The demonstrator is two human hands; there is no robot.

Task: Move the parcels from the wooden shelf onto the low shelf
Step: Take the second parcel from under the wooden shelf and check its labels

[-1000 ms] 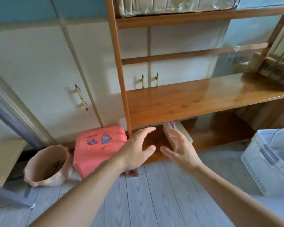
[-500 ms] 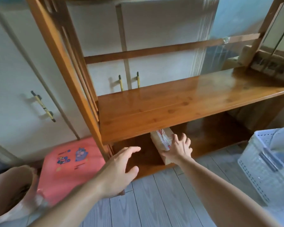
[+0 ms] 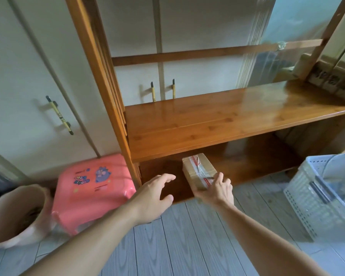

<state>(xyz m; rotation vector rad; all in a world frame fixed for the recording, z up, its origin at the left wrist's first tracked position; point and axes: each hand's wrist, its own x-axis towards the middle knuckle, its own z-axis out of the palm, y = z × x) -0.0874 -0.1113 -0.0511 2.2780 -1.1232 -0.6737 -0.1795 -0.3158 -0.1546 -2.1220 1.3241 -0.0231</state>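
One taped cardboard parcel (image 3: pixel 199 170) was found on the low shelf (image 3: pixel 247 168), its near end gripped by the right hand (image 3: pixel 215 191), fingers (image 3: pixel 219 177) laid across its top. The left hand (image 3: pixel 153 196) was held spread and empty beside it, apart.

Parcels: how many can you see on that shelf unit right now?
1. The taped cardboard parcel lies on the low shelf, with the right hand at its near end. The shelf's right end is cut off, so more may be hidden.
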